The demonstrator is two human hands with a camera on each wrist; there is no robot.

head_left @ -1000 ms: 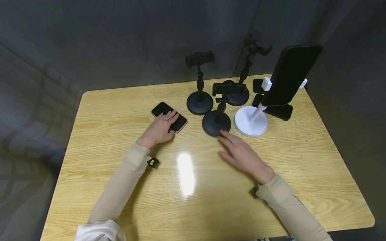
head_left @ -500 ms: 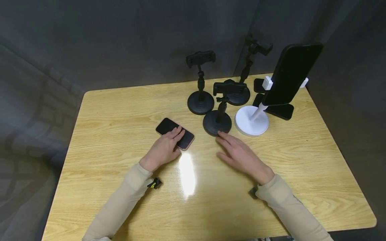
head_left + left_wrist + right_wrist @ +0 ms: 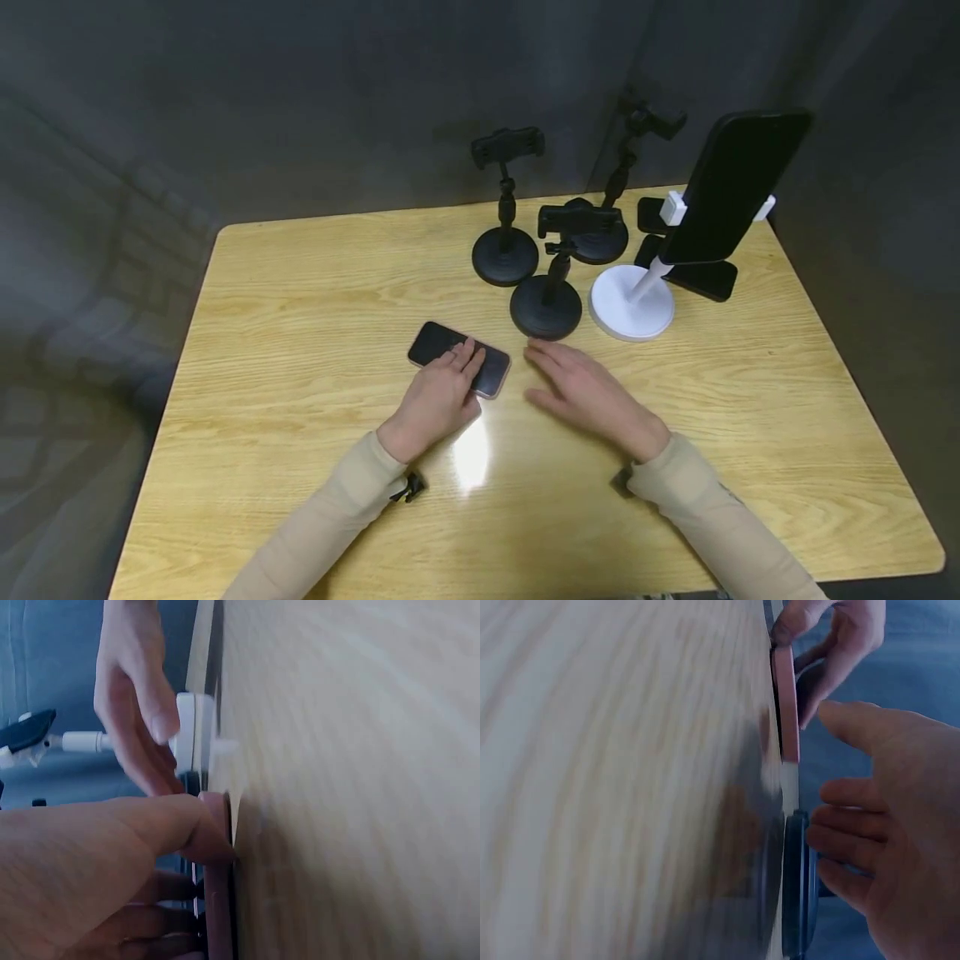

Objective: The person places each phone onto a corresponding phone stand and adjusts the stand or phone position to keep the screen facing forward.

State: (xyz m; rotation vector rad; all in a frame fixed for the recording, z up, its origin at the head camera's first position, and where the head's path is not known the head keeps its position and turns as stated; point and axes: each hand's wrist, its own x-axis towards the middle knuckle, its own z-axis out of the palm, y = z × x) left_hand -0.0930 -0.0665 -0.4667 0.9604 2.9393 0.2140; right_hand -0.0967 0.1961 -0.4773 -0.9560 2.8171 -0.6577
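Observation:
A dark-screened smartphone (image 3: pixel 491 372) with a pink edge lies face up on the table. My left hand (image 3: pixel 437 402) holds it: the fingers lie over the screen, while the left wrist view shows the thumb (image 3: pixel 206 832) at the phone's pink side (image 3: pixel 217 915). To the right, my right hand (image 3: pixel 588 396) hovers low with spread, relaxed fingers and holds nothing. Its fingertips are right at the near rim of a black phone stand (image 3: pixel 546 308). In the right wrist view the right hand (image 3: pixel 907 817) is beside that round base (image 3: pixel 799 885).
Two more black phone stands (image 3: pixel 506 254) (image 3: pixel 611 242) stand behind. A white stand (image 3: pixel 632 304) at the right bears a large black phone (image 3: pixel 738 187). Dark phones (image 3: pixel 705 279) lie flat behind its base. A dark curtain (image 3: pixel 337 100) borders the wooden table (image 3: pixel 300 292) at the back.
My left hand has slid the smartphone toward me and to the right, turning it slightly. My right hand has shifted a little to the left, just off the black stand's base.

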